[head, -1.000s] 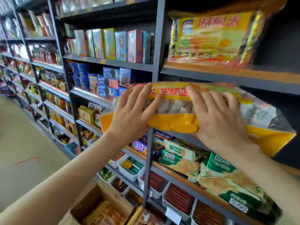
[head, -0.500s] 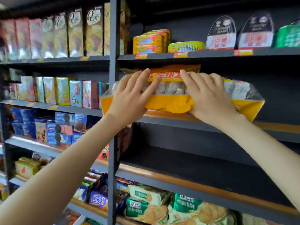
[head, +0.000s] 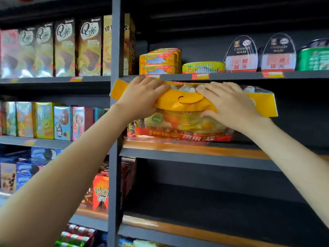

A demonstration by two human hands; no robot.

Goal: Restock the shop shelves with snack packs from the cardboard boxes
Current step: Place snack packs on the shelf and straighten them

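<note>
Now 2 hands, left hand point(head: 142, 97) and right hand point(head: 229, 106), grasp the yellow snack pack point(head: 185, 101), its long axis crosswise between them, shelf point(head: 178, 146) just below.

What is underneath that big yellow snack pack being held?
Under the yellow snack pack lies another pack with a red strip, resting on the wooden shelf. The right hand covers part of it; its back end is hidden.
</note>
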